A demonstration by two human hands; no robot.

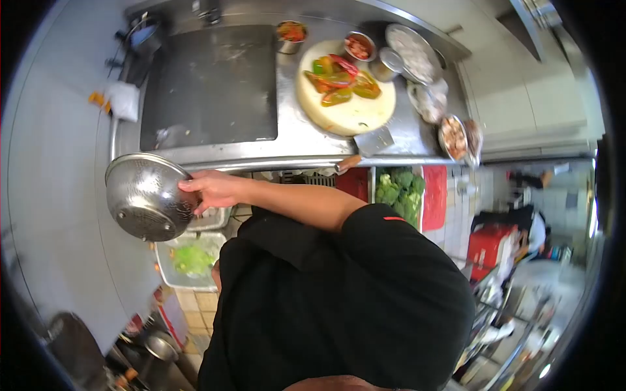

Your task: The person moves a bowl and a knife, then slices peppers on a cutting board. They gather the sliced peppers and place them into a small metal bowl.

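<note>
A perforated metal colander [147, 199] hangs tilted at the left, just off the counter's front edge, its round base toward me. My right hand [212, 190] is closed on its side, with the arm stretched across my body. My left hand does not show; only a small patch of skin is visible beside my black shirt. Below the colander, a clear tub [168, 277] holds light green leafy pieces [192, 259].
On the steel counter are a round board [313, 109] with cut peppers [336, 79], a cleaver [374, 141], bowls of chopped food [453, 137] and a dark sink-like area [208, 91]. Broccoli [399, 190] sits beneath the edge. Another person [521, 221] bends at the far right.
</note>
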